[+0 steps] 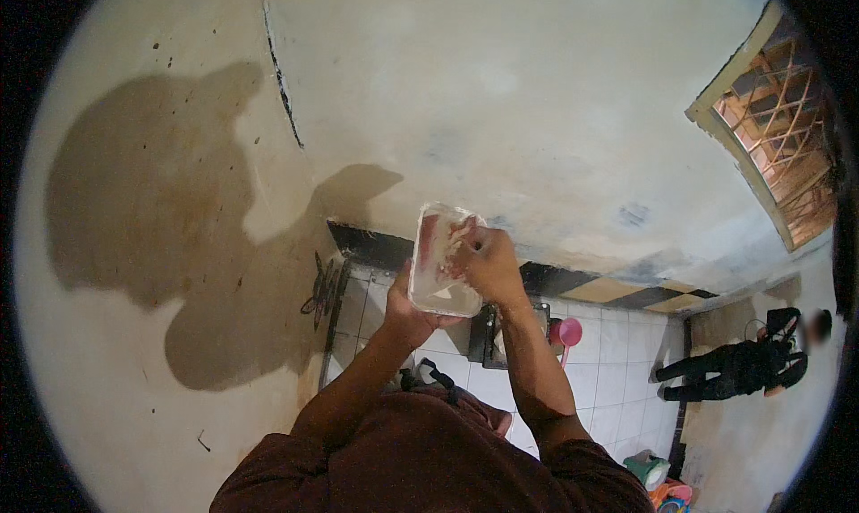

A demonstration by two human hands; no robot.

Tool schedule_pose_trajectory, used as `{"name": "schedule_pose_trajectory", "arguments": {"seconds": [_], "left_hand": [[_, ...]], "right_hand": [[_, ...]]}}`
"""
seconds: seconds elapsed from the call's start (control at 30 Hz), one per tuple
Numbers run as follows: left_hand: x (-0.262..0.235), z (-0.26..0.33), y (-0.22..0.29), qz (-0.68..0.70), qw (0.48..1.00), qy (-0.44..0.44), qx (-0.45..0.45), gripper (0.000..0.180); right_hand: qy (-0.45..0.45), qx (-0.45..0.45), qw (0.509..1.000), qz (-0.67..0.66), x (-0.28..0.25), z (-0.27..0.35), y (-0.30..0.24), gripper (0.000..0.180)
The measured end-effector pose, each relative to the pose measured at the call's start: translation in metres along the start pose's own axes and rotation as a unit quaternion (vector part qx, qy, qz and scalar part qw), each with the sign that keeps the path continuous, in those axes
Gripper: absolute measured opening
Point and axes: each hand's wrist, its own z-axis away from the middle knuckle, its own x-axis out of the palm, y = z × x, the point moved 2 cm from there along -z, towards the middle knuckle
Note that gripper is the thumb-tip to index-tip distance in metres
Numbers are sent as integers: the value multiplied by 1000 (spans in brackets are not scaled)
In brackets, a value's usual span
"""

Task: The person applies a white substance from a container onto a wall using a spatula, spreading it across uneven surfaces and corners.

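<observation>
A see-through rectangular plastic tub (445, 285) is held up in front of me, tilted so that its inside faces me. Whitish smears and reddish patches show within it. My left hand (410, 309) grips the tub from below and along its left side. Over its right half is my right hand (488, 264), fingers curled closed and partly inside the tub. A small dark spot shows at that fist; what the fingers hold, if anything, I cannot make out.
The pale wall (528, 110) rises close ahead, with a black and tan tile border at its foot. On the white tiled floor (608, 347) are a dark box-like object (490, 338) and a pink dipper (569, 332). A person (747, 368) in dark clothes is at right.
</observation>
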Motion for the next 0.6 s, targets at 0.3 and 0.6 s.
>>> {"name": "schedule_pose_trajectory", "arguments": {"seconds": [0.3, 0.6], "left_hand": [[-16, 5, 2, 142, 988, -19, -55, 59], [-22, 10, -1, 98, 992, -40, -69, 64]], "right_hand": [[45, 99, 985, 132, -27, 13, 22, 34], [32, 56, 998, 7, 2, 19, 36, 38]]}}
